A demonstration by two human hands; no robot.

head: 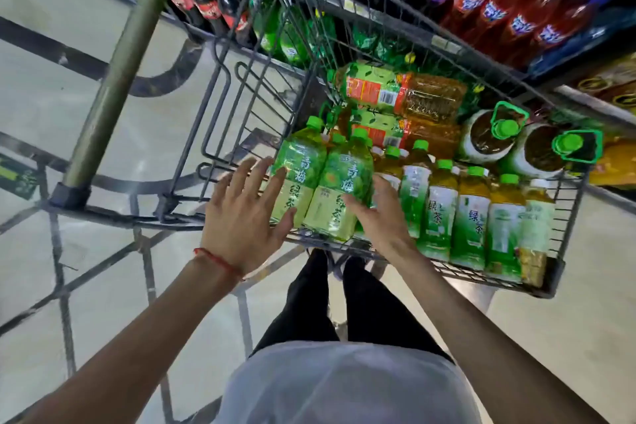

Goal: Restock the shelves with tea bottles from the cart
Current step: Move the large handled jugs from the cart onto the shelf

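Cart handle [120, 72]: a grey bar slanting up the left of the view; neither hand is on it.
Left hand [241, 217]: fingers wide and straight; the fingertips and thumb just meet the outer side of the left large tea bottle [299, 179]; nothing is gripped yet; a red string [220, 262] circles the wrist.
Large tea bottles: two green-labelled bottles stand side by side, touching, at the near left corner of the cart [550, 279]; the right large tea bottle [344, 189] leans against its neighbour.
Right hand [378, 217]: fingers wide and relaxed; the thumb lies across the right large bottle's label and the other fingers reach to its far side, next to the small bottles; it does not look closed round the bottle yet.
Small tea bottles [471, 217]: a row stands upright along the near wall, tightly packed.
Step in hand: likely lifting the two large bottles, by the look of both hands.
Doing it well: close each hand low around the body, not the cap; lift straight up so the small row is not knocked over; a full bottle will probably be heavy and slick, so grip firmly before raising.
Shelves [444, 41]: to the upper right, just behind the cart, holding purple and red soda; the tea's slot cannot be told from here.
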